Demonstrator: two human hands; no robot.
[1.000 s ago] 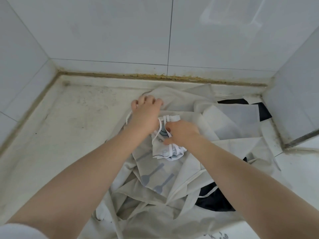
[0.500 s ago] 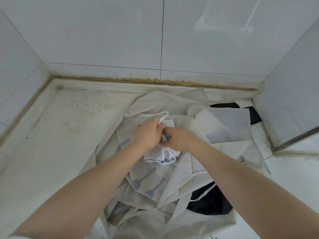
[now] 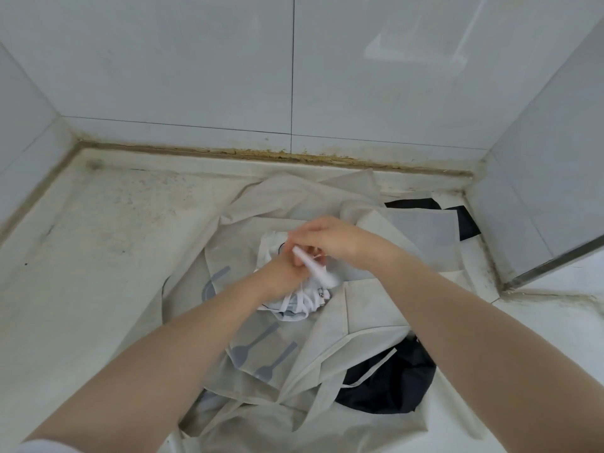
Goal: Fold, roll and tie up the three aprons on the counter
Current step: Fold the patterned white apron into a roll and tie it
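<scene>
Just under my two hands, the small rolled white apron (image 3: 295, 299) is sitting on the crumpled beige apron (image 3: 271, 351) spread over the counter (image 3: 98, 256). My left hand (image 3: 281, 276) is pinching a white tie strap (image 3: 313, 268), while my right hand (image 3: 330, 238) is curling its fingers around the same strap just beyond. A black apron (image 3: 389, 380) is lying near my right forearm.

Matt cloth aprons (image 3: 327, 371) on stained stone-like counter (image 3: 98, 256), glossy tiled wall (image 3: 196, 60)

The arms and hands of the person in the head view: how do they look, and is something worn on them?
Both forearms are bare down to the left hand and the right hand. No glove, watch, ring or bracelet shows. The only clothing visible is a white sleeve edge at the lower left corner, on the left arm. The fingernails are too blurred to describe.
</scene>
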